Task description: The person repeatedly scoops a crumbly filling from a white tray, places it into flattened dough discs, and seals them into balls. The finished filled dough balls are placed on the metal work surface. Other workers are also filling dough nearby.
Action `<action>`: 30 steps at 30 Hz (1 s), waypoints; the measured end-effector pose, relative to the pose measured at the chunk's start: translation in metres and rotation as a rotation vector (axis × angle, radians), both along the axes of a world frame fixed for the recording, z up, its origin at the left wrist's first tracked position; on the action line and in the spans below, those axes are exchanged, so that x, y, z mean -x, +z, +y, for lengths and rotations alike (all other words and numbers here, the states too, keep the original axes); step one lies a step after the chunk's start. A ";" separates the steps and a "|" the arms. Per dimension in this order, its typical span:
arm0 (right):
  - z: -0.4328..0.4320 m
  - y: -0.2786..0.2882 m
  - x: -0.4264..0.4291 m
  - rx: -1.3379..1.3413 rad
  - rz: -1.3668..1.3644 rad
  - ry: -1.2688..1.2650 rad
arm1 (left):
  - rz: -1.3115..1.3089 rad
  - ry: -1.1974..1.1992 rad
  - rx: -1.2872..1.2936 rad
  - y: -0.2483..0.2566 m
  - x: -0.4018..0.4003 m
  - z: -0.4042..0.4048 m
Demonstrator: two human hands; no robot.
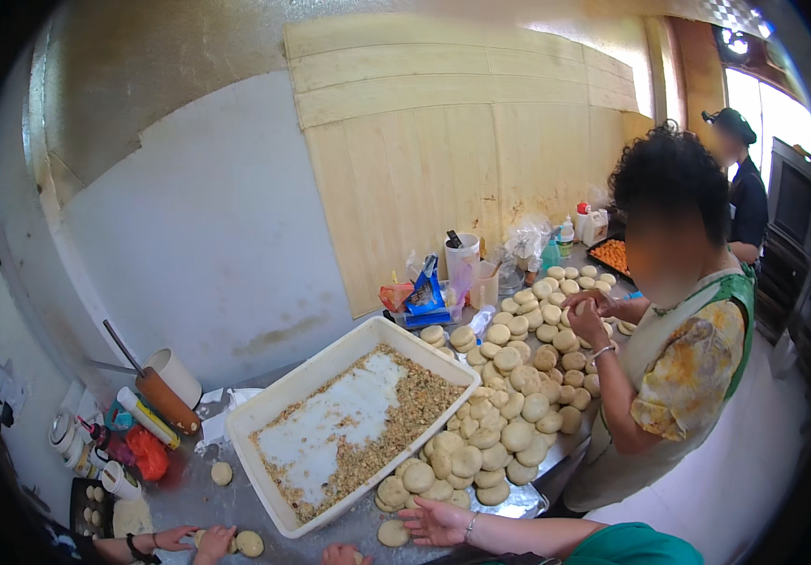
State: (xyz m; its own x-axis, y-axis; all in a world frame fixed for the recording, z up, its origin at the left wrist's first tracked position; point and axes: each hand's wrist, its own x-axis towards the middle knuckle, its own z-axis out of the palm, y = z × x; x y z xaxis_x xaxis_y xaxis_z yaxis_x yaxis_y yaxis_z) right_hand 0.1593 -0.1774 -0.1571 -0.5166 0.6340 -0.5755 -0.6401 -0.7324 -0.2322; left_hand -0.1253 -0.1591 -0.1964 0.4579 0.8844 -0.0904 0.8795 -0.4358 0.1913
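Note:
At the bottom edge, my left hand [340,554] is mostly cut off; a small pale piece shows at its fingers, and its grip cannot be made out. My right hand [437,524], with a bracelet at the wrist, is palm up with fingers apart, holding nothing. Its fingertips are beside a flat round dough piece [393,533] on the metal table [186,505]. Just beyond lies a large heap of round dough pieces [466,460]. A white plastic tray [253,487] holds crumbly filling [370,438], mostly along its right and near sides.
A co-worker's hands [216,542] handle dough rounds at the lower left. Another co-worker [688,381] stands at the right, hands together above the heap. Bottles, a wooden rolling pin [169,404] and flour [132,517] lie left. A white container [462,258] and packets stand by the wall.

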 end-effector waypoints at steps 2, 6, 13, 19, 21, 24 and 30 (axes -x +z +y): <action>0.000 0.005 0.001 -0.025 0.045 0.009 | 0.006 -0.009 0.054 0.013 0.000 -0.002; 0.000 0.023 0.006 0.017 -0.077 -0.021 | 0.005 -0.027 0.079 0.031 -0.009 0.012; -0.004 0.038 0.008 -0.067 -0.016 0.031 | -0.058 -0.043 0.015 0.017 -0.017 0.013; 0.000 0.040 0.007 -0.016 -0.043 0.009 | -0.037 -0.047 -0.146 0.017 -0.024 0.009; 0.000 0.040 0.008 0.002 -0.044 -0.004 | -0.028 -0.080 -0.134 0.014 -0.025 0.008; -0.001 0.037 0.010 -0.014 0.017 -0.004 | 0.001 -0.057 -0.152 -0.003 -0.022 0.010; -0.002 0.032 0.001 -0.076 0.114 0.024 | 0.177 -0.124 0.104 -0.047 0.005 0.047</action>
